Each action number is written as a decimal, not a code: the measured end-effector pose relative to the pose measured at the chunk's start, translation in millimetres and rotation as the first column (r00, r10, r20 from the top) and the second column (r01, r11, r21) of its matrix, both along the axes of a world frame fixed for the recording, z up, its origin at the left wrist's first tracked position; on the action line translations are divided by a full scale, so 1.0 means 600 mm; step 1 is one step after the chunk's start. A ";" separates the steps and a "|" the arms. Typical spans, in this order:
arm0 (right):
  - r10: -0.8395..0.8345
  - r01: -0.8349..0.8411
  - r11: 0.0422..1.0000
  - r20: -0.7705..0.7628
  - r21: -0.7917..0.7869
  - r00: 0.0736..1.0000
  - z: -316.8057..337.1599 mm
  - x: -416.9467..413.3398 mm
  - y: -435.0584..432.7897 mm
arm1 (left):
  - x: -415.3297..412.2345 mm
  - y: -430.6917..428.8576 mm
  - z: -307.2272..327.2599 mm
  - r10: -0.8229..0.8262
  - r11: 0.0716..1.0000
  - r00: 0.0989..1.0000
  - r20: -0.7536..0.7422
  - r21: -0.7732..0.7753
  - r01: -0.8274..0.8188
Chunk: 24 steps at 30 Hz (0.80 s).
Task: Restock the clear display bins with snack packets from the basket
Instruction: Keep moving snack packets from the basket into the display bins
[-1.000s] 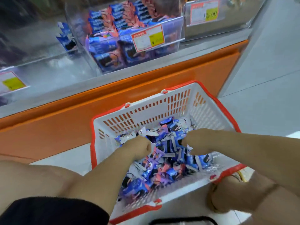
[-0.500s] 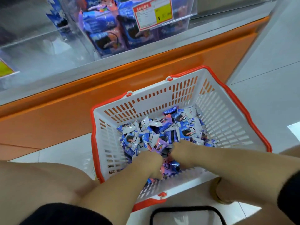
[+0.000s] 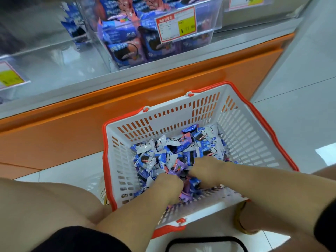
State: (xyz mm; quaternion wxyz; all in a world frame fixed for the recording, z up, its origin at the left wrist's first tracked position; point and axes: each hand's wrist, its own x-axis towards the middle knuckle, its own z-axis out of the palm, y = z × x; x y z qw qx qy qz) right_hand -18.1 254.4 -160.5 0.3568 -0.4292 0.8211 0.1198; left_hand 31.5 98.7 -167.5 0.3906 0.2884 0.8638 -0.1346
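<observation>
Head view, looking down.

White slatted basket with a red rim stood on the tiled floor, its far edge close to the orange base of the display counter. Cannot tell if they touched.

Snack packets, blue, white and purple, lay loose in a heap on the basket's bottom. The heap ran from the left wall across to the far right corner. It was thickest toward the near edge.

Both hands were down inside the basket, near its near edge, knuckles up. The left hand sat left of middle, the fingers bent down and buried in the packets. The right hand was just beside it, a little farther in, its fingers also sunk in the heap. Fingertips were hidden on both, so I could not tell whether either hand was grasping packets or only pressing into them. The forearms crossed over the basket's near edge.

Clear display bin sat on the grey shelf above the orange base, well apart from the basket. It held larger blue and pink bags stacked against its front wall. A red-bordered price label with a yellow patch hung at the bin's front edge.

A second clear bin stood at the shelf's left end, with a yellow tag at its front left corner.

A black looped handle showed at the bottom edge of the view, just nearer than the basket.
</observation>
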 end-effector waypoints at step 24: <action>-0.563 0.459 0.380 0.193 -0.803 0.803 0.494 -0.144 0.037 | -0.168 -0.034 0.426 0.646 -0.090 0.672 0.362 0.910 -0.404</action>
